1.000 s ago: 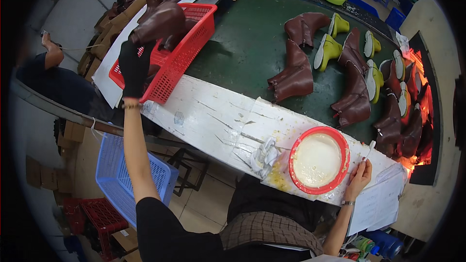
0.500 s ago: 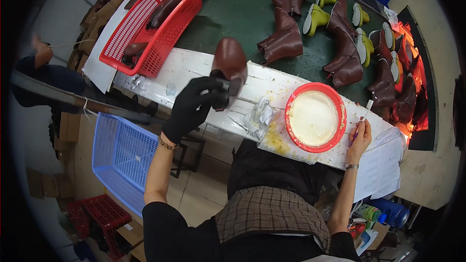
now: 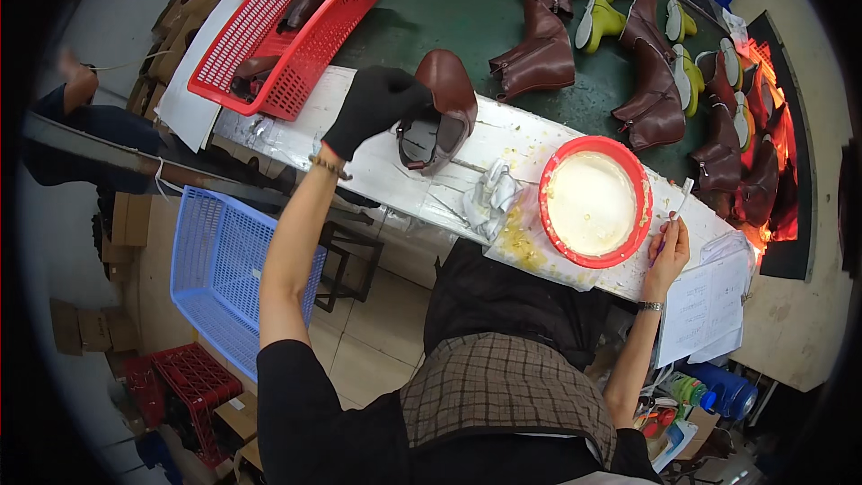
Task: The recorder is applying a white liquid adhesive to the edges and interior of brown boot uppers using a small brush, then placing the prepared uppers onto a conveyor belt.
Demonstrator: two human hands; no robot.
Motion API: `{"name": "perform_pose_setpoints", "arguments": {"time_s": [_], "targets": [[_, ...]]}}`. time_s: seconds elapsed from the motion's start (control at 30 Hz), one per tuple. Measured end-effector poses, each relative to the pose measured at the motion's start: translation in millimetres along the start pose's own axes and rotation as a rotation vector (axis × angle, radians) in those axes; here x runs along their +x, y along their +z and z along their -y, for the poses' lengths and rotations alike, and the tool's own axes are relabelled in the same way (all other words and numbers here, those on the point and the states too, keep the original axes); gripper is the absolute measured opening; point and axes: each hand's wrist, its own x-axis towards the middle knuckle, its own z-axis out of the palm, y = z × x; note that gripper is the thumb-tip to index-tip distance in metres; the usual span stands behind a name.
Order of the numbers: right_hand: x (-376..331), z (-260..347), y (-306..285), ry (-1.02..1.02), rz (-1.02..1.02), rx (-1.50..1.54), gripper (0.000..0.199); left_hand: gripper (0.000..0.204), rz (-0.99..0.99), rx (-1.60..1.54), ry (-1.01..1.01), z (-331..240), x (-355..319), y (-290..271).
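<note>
Sitting below the worktop at the left, a blue perforated plastic basket could catch anything knocked over the near edge. Above it, a red slotted plastic basket with brown boots inside leans over the corner of the long white-painted board; an outward swing of the left elbow might jog it.

The left hand, in a black knitted glove, has its fingers bent against the side of a reddish-brown leather ankle boot. Whether they grip it, I cannot tell. The boot lies on the board, toe away from the person, its opening on the near side; a careless push there could tip it or scuff the leather.

Just right of it, a crumpled white cloth could snag a sleeve. Next, a round red-rimmed bowl of creamy liquid stands near the front edge, so a bump risks a spill, and drips could mark the boot.

The bare right hand has its fingers closed around a slim white stick-like tool; a loose pinch might drop it. Loose white papers beneath could get stained, and farther right an orange-glowing opening, probably hot, might scorch a straying hand.
</note>
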Motion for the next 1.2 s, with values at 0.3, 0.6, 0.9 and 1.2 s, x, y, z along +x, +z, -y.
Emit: {"name": "perform_pose_setpoints", "arguments": {"time_s": [0.3, 0.6, 0.9, 1.2], "targets": [[3, -6, 1, -0.015, 0.018, 0.002, 0.028, 0.015, 0.327, 0.014, 0.318, 42, 29, -14], [3, -7, -1, -0.007, 0.024, -0.02, 0.028, 0.017, 0.352, 0.043, 0.307, 42, 32, -16], [1, -1, 4, 0.003, 0.018, -0.025, 0.026, 0.014, 0.385, -0.081, 0.122, 22, 22, -12], [3, -2, 6, -0.011, 0.028, -0.019, 0.026, 0.016, 0.332, 0.029, 0.34, 18, 24, -17]]}}
